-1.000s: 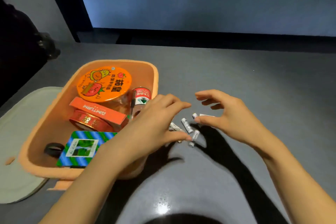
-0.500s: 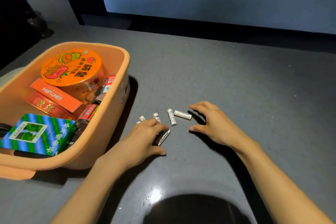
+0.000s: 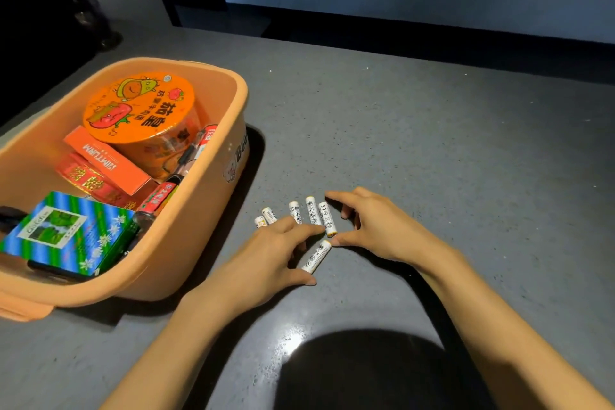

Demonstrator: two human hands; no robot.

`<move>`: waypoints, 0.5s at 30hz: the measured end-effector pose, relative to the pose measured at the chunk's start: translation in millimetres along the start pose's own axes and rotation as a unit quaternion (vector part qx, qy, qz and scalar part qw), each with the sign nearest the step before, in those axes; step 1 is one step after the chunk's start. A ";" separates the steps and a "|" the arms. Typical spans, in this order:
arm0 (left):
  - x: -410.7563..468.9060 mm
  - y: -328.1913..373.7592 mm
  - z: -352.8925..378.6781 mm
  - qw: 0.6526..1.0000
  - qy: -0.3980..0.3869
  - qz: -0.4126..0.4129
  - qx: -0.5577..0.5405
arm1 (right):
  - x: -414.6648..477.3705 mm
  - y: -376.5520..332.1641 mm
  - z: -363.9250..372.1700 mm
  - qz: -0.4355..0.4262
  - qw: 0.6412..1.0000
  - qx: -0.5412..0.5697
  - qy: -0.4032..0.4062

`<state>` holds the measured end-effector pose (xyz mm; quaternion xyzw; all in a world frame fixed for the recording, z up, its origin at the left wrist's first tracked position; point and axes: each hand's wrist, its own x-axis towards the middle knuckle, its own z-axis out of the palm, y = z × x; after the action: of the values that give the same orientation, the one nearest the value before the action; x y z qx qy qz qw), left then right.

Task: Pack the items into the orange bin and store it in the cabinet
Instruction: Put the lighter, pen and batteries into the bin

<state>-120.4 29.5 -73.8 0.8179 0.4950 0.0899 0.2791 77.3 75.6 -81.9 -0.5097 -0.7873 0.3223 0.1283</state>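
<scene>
The orange bin [image 3: 213,210] sits at the left on the grey table. It holds a noodle cup [image 3: 139,106], an orange box [image 3: 106,160], a red box [image 3: 86,181], a green and blue box [image 3: 66,236] and small bottles [image 3: 159,196]. Several white batteries [image 3: 312,211] lie on the table just right of the bin. My left hand [image 3: 266,263] rests flat on the table, fingers spread over some batteries, one battery [image 3: 316,256] lying between thumb and fingers. My right hand [image 3: 376,226] cups the batteries from the right, its fingertips touching the rightmost one [image 3: 326,218].
The grey table [image 3: 432,143] stretches to the right and back, ending at a dark strip below a pale wall. A dark object [image 3: 50,10] stands at the far left behind the bin. My head's shadow [image 3: 359,373] falls on the near table edge.
Both hands have drawn closer together, and the scattered batteries now lie bunched side by side between them. The view has shifted, so the bin appears further left than one second ago.
</scene>
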 end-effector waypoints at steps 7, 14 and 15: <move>0.2 0.7 4.4 0.998 0.017 0.018 0.061 | 6.5 -1.5 0.4 -0.023 1.000 0.011 0.000; -11.4 -19.5 -13.6 0.984 0.172 -0.029 0.027 | 16.0 -12.5 2.7 -0.046 0.999 0.014 -0.025; -10.0 -22.8 -15.9 0.984 0.172 -0.035 0.037 | 17.5 -13.8 3.4 -0.052 0.998 0.003 -0.024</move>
<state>-149.4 34.8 -71.8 0.7819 0.5674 0.2011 0.1623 57.7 86.0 -77.9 -0.4599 -0.8144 0.3300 0.1274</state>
